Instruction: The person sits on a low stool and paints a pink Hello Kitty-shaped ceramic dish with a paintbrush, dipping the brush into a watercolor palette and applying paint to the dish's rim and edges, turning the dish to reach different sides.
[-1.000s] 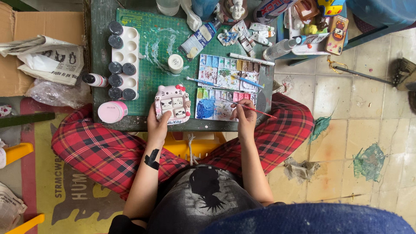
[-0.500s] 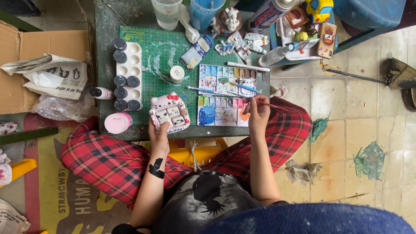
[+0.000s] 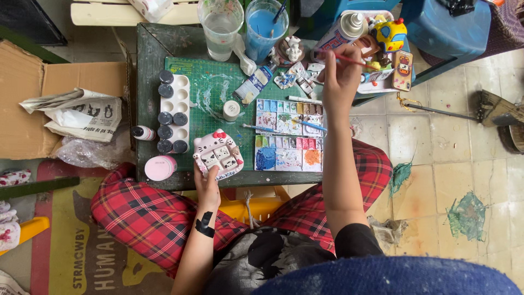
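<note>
My left hand [image 3: 207, 186] grips the near edge of a white cat-shaped plaster figure [image 3: 218, 153] with a red bow, resting on the green cutting mat [image 3: 210, 90]. My right hand [image 3: 341, 76] is stretched out to the far right side of the small table, pinching a thin paintbrush [image 3: 355, 60] with a reddish handle that points right. Below that arm lies a paint palette [image 3: 288, 135] with several coloured wells and two brushes across it. A blue cup of water [image 3: 266, 27] stands at the table's far edge.
A white tray of dark paint pots [image 3: 173, 114] sits left of the figure, a pink lid [image 3: 160, 167] near the front edge. A clear glass [image 3: 220, 27], tubes and small figurines crowd the far side. A cardboard box [image 3: 33, 104] with newspaper lies left, tiled floor to the right.
My right hand has lifted from the palette's near edge and reached forward to the far right of the table with the brush. The left hand keeps hold of the figure.
</note>
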